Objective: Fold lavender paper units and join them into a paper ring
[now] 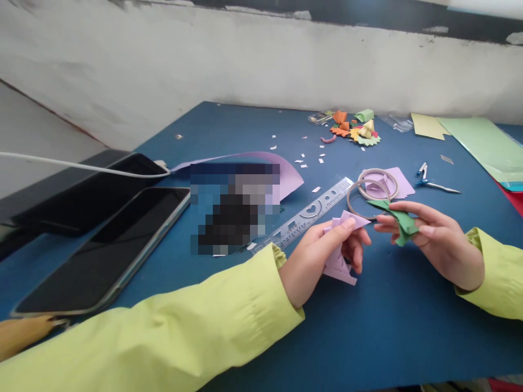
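Note:
My left hand pinches a folded piece of light purple paper, its pointed tip turned toward my other hand. Between the thumb and fingers of my right hand is a folded piece of green paper. The two papers are close together but appear apart. Just behind them lie two tape rolls, partly overlapping, with light purple paper pieces under and beside the farther one. A clear plastic ruler lies slanted behind my left wrist.
A phone and a black device with a white cable lie left. A curled purple sheet is beside a blurred patch. Orange and yellow folded papers, white scraps, a compass and green sheets lie farther back.

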Tool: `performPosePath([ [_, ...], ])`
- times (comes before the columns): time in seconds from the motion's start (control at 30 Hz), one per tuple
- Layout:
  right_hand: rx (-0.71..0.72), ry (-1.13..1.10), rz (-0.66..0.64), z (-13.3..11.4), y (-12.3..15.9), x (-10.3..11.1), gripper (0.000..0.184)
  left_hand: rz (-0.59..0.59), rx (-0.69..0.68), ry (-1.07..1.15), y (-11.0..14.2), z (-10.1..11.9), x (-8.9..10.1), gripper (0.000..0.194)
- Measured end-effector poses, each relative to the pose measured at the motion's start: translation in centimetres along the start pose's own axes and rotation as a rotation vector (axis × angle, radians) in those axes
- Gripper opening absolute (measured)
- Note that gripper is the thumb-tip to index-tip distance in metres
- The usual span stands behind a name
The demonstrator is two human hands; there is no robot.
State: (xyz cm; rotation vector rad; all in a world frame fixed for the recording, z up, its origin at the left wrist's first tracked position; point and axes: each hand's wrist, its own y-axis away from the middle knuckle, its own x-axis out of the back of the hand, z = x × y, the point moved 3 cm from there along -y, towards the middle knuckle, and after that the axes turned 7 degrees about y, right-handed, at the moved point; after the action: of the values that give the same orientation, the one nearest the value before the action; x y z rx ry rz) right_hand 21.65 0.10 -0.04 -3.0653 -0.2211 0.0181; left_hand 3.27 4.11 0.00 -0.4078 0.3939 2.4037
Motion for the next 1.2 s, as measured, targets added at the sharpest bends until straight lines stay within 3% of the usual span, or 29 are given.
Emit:
performPosePath([
  [0.13, 0.138, 0.191, -0.042, -0.4, 0.3, -0.3, 0.034, -0.027, 0.003, -0.018, 0.0, 0.0, 0.0, 0.039],
  [0.27, 0.196, 0.538, 0.036, -1.4, 0.7, -0.5, 0.013, -0.059, -0.009, -0.067, 0.1, 0.1, 0.1, 0.039],
  [0.37, 0.188, 0.63, 0.042, -2.1, 1.0, -0.7, 0.027, -0.09, -0.032, -0.133, 0.4, 0.1, 0.0, 0.038],
  [0.47, 0.192, 0.671, 0.01, -2.3, 1.0, -0.7, 0.038, -0.116, -0.061, -0.174, 0.6, 0.1, 0.0, 0.039],
  [0.7, 0.223, 0.685, -0.081, -1.9, 0.7, -0.8, 0.033, -0.174, -0.127, -0.228, 0.7, 0.2, -0.2, 0.048],
  [0.97, 0.189, 0.728, -0.19, -1.3, 0.7, -1.5, 0.031, -0.242, -0.207, -0.469, 0.9, 0.3, -0.6, 0.058],
  [1.1, 0.208, 0.78, -0.227, -1.4, 0.8, -1.5, 0.033, -0.22, -0.32, -0.622, 1.0, 0.4, -0.6, 0.056],
  [1.2, 0.26, 0.848, -0.262, -2.0, 0.6, -1.1, 0.035, -0.213, -0.505, -0.782, 1.3, 0.9, -0.4, 0.053],
])
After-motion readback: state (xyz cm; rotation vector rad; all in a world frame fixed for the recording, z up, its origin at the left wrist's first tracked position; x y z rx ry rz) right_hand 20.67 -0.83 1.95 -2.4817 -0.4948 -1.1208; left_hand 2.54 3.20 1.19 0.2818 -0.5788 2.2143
